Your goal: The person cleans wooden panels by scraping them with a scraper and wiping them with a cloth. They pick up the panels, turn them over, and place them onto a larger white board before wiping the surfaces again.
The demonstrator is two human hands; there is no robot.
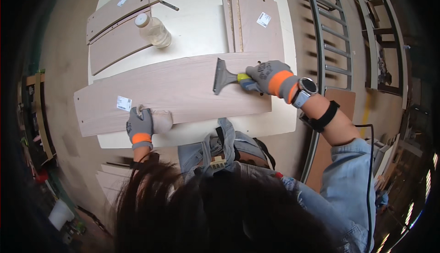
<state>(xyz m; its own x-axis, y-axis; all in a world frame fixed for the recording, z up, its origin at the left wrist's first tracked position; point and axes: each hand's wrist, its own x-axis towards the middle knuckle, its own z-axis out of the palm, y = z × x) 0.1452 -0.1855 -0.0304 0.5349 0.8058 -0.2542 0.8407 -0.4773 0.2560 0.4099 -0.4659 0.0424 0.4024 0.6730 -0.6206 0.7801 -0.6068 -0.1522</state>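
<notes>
Long wood-grain panel [183, 90] lies flat across the near half of the white table [201, 28], one end past the table's left edge.

Right hand [270, 76], grey glove with orange band: grip closed around the yellow-and-blue handle of a scraper [224, 76]. Blade wide, dark metal, resting on the panel's top face near its far edge, right of centre.

Left hand [140, 127], same kind of glove: fingers curled shut on a pale cloth [160, 120] bunched at the panel's near edge, just right of a small white label [123, 103]. Hand rests on the panel and steadies it.

Progress, as a judgement: the work appears to be scraping and wiping the panel face. The surface looks even in tone left and right of the blade; no residue or scraped strip can be made out at this resolution, so I cannot tell how much of the face is done. The blade sits near the right end, with most of the panel lying to its left.

Around: a clear plastic bottle [153, 29] with a white cap stands behind the panel. More panels [117, 28] stacked at far left, another stack [254, 19] at far right. A grey metal frame [330, 38] stands beside the table on the right.
</notes>
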